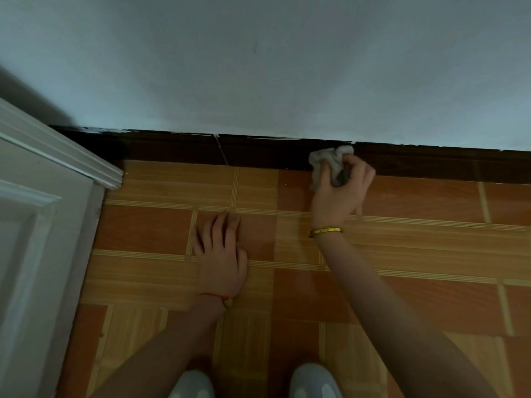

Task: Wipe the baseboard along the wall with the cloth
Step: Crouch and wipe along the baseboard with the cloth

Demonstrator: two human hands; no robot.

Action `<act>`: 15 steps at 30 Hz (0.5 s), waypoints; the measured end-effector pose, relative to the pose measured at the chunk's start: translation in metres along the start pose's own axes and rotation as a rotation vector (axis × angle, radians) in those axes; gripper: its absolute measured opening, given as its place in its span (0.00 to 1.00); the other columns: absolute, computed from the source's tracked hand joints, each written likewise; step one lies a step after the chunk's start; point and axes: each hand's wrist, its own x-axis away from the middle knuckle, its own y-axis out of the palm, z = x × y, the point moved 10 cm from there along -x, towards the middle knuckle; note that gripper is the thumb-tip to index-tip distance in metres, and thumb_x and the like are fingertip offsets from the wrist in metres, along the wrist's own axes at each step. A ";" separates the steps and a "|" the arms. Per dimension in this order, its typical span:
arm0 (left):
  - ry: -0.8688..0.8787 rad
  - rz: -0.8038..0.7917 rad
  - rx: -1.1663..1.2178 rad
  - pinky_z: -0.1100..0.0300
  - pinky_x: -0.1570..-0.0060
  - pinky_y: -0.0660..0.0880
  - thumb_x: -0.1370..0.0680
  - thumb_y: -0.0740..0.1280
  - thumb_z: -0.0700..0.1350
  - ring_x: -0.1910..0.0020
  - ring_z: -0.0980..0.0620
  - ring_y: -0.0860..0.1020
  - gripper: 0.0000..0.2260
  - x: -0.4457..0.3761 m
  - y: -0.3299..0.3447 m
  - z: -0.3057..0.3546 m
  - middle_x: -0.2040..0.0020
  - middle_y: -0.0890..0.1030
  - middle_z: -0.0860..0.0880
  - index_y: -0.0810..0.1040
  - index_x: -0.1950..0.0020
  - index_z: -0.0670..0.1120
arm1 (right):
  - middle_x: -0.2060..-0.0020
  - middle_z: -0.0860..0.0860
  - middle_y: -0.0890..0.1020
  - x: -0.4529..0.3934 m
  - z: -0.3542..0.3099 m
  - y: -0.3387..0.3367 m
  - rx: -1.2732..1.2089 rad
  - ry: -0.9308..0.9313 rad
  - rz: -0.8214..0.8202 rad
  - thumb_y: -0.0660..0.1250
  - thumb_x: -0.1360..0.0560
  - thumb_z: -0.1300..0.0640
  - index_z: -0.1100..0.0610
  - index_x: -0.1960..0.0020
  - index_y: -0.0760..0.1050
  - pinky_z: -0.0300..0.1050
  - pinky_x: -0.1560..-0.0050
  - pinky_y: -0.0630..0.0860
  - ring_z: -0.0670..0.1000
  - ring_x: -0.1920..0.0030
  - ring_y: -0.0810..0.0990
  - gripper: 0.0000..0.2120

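Shoes, pale, sit at the bottom edge, nearest the lens, toes toward the wall. From there to the job: cloth, light grey and bunched, is pressed against the dark brown baseboard right of centre, its top reaching approx. the baseboard's upper edge where it meets the wall. Right hand grips it, fingers curled round the wad w/ thumb on the near side; gold bangle at the wrist, forearm stretched fwd and angled left. Left hand lies flat on the tiled floor, fingers straight and slightly spread, prob. bracing body weight; red cord at that wrist. Step in hand looks like the wiping stroke itself, mid-run. Next move prob. needs steady pressure and a slide along the board, keeping the cloth on the top lip where white paint flecks show. Door frame ends the board at left.
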 end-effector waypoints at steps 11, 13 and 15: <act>0.000 -0.019 -0.004 0.31 0.27 0.55 0.23 0.57 0.47 0.26 0.40 0.66 0.24 0.000 0.002 0.000 0.26 0.70 0.43 0.70 0.27 0.44 | 0.45 0.57 0.73 0.033 0.005 0.059 0.121 -0.124 -0.355 0.73 0.32 0.67 0.62 0.48 0.77 0.36 0.50 0.75 0.48 0.49 0.74 0.14; 0.001 -0.030 0.004 0.31 0.27 0.55 0.22 0.56 0.48 0.26 0.40 0.66 0.24 0.000 0.002 0.000 0.26 0.69 0.43 0.70 0.26 0.44 | 0.45 0.57 0.73 0.017 0.028 0.034 0.174 -0.054 -0.277 0.72 0.31 0.67 0.63 0.48 0.77 0.40 0.48 0.75 0.48 0.49 0.73 0.13; -0.002 -0.030 0.000 0.32 0.27 0.55 0.22 0.56 0.48 0.26 0.40 0.66 0.24 0.000 0.002 0.000 0.26 0.69 0.43 0.70 0.26 0.44 | 0.45 0.58 0.73 0.008 0.040 0.020 0.193 -0.028 -0.234 0.72 0.30 0.67 0.63 0.47 0.76 0.38 0.46 0.73 0.48 0.48 0.73 0.12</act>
